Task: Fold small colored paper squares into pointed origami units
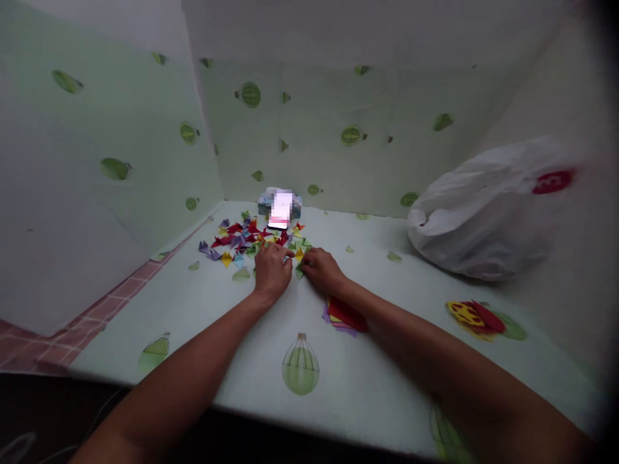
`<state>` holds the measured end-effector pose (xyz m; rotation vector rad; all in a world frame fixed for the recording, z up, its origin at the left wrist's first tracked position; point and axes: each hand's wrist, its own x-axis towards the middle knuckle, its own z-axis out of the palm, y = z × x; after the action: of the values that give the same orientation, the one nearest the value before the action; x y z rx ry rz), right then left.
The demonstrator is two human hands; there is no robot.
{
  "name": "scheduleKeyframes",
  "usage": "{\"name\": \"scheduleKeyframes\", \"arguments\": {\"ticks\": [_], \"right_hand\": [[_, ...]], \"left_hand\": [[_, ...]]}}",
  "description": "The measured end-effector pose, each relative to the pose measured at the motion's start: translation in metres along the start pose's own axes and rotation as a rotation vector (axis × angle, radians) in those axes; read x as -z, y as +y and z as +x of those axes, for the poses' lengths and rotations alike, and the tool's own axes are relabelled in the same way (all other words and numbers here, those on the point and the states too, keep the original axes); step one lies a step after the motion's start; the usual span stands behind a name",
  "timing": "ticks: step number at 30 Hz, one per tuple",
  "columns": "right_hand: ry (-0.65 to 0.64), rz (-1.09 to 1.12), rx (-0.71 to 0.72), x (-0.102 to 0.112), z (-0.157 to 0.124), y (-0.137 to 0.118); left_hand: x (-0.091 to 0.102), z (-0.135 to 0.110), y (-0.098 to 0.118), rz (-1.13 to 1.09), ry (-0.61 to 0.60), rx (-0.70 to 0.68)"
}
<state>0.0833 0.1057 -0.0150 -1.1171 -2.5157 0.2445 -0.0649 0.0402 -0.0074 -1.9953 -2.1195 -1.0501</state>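
Observation:
My left hand (273, 269) rests at the near edge of a heap of small folded paper cranes (238, 241). Its index finger and thumb point right, apart from each other, and I see nothing held in it. Close by on the right, my right hand (323, 269) has its fingers pinched together at a small piece of green paper (299, 270). How that paper is folded is too small to make out. A yellow paper crane (299, 254) lies between the two hands. Under my right forearm, partly hidden, is a stack of coloured paper squares (345, 314), red on top.
A lit phone (280, 209) leans on a box (264, 205) behind the cranes. At the right stands a bulging white plastic bag (483, 212). Red and yellow cut pieces (476, 319) lie right of my forearm. Walls border the balloon-print table (193, 322) behind and left.

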Motion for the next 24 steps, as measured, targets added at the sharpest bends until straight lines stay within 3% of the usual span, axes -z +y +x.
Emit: {"name": "scheduleKeyframes", "arguments": {"ticks": [4,8,15,20,24], "right_hand": [[-0.014,-0.008,-0.005,0.003,0.002,0.001],[0.015,0.008,-0.01,0.023,-0.01,0.007],[0.147,0.068,-0.023,0.061,-0.073,0.027],[0.259,0.138,-0.059,0.064,-0.113,0.037],[0.307,0.188,-0.074,0.061,-0.122,0.039]], "left_hand": [[0.002,0.003,-0.002,-0.004,0.04,0.021],[0.001,0.005,-0.006,-0.005,0.045,0.011],[-0.013,-0.001,-0.009,0.053,-0.027,-0.003],[-0.022,-0.001,-0.005,0.102,-0.058,-0.053],[-0.021,0.0,0.001,0.14,-0.059,-0.094]]}}
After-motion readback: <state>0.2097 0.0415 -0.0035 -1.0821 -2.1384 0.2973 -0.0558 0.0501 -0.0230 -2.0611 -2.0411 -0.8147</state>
